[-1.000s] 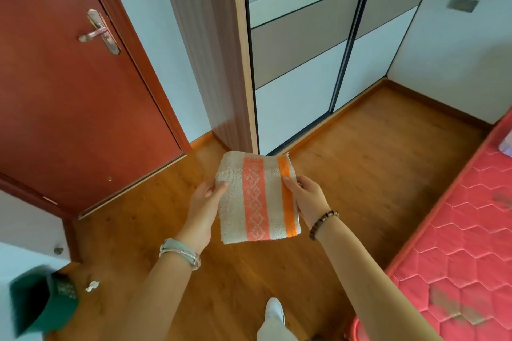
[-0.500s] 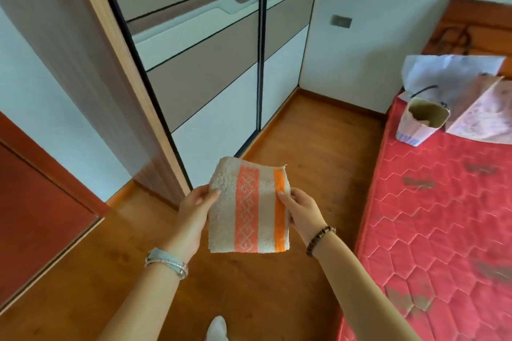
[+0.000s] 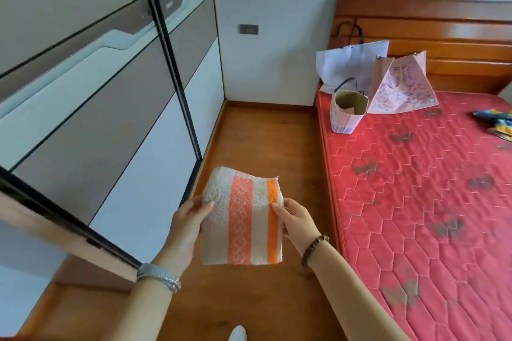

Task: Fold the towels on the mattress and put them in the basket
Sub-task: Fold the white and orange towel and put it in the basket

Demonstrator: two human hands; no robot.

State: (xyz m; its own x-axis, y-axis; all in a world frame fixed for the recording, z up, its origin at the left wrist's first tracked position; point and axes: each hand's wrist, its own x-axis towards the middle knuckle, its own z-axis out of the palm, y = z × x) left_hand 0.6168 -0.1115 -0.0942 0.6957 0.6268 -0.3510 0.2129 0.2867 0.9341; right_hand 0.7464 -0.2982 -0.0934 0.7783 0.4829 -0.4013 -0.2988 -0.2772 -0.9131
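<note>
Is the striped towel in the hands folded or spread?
Folded: the towel is a compact rectangle with stacked layers at its right edge, gripped by left hand and right hand.

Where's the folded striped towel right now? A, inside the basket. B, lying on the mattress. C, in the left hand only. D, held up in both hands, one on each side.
D: the left hand and the right hand each grip one side of the towel above the wooden floor, beside the mattress, apart from the basket.

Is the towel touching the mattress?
Apart. Head view: left hand and right hand hold the towel over the floor, bare boards between it and the mattress.
</note>
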